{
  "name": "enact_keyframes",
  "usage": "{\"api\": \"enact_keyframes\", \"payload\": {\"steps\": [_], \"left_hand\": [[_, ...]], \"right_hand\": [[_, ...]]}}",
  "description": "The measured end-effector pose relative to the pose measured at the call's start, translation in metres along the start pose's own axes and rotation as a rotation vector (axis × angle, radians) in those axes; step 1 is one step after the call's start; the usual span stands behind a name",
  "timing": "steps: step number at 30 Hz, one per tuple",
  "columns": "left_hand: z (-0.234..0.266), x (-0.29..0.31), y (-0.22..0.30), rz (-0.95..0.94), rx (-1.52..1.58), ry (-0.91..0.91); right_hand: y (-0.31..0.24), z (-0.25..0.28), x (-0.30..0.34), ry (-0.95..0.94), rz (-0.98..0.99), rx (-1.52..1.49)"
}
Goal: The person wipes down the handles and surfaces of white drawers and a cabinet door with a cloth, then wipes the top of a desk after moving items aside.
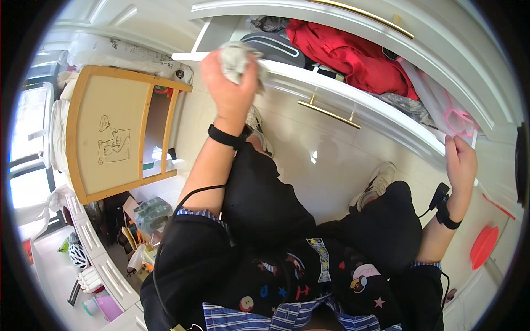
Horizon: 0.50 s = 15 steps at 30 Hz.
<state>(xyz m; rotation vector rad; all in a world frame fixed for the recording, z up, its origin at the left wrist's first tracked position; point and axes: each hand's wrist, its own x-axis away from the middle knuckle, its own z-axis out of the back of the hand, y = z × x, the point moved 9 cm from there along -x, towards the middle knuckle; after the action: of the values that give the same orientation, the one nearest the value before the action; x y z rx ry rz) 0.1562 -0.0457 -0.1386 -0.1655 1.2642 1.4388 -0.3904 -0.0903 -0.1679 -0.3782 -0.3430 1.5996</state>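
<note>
My left hand (231,91) is closed round a crumpled greyish-white cloth (236,60), near the left end of a pulled-out white drawer's front edge (301,73). The cloth covers part of that edge. At the drawer's right end is my right hand (461,161), fingers bent and pressed together over the edge. Inside the drawer lie a red garment (353,52), a dark grey item with a pale outline (273,45) and a pink strap-like thing (457,117). A gold bar handle (329,115) is fixed to the drawer front.
Overhead is another white drawer front with a gold handle (367,16). A wooden-framed panel with a bear drawing (113,127) stands at left. Below it sit a box of odds and ends (149,220) and a white cabinet (105,265). A red basin (484,247) is at right.
</note>
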Motion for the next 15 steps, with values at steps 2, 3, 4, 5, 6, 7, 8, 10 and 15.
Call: {"api": "enact_keyframes", "payload": {"steps": [2,3,4,5,6,7,8,10,15], "left_hand": [[-0.021,0.008,0.055,-0.298,-0.08,-0.155],[-0.034,0.014,0.077,-0.365,-0.053,-0.249],[-0.046,0.021,0.098,-0.431,-0.025,-0.343],[-0.055,0.026,0.116,-0.5,-0.02,-0.401],[-0.059,0.03,0.121,-0.497,-0.011,-0.399],[-0.065,0.038,0.131,-0.578,-0.021,-0.416],[-0.069,0.045,0.138,-0.659,-0.034,-0.435],[-0.07,0.044,0.135,-0.706,-0.086,-0.397],[-0.053,0.031,0.096,-0.631,-0.209,-0.297]], "right_hand": [[0.002,0.002,0.0,0.001,-0.005,0.001],[0.004,0.002,0.001,0.003,-0.01,-0.003],[0.005,0.002,0.002,0.0,-0.014,0.005],[0.006,0.002,0.001,0.004,-0.028,-0.012],[0.007,0.002,0.001,0.007,-0.042,-0.028],[0.007,0.002,0.001,0.009,-0.047,-0.02],[0.004,0.001,0.002,0.014,-0.045,-0.047],[0.001,0.001,0.001,0.017,-0.048,-0.069],[0.003,0.003,0.001,0.039,-0.041,-0.062]]}}
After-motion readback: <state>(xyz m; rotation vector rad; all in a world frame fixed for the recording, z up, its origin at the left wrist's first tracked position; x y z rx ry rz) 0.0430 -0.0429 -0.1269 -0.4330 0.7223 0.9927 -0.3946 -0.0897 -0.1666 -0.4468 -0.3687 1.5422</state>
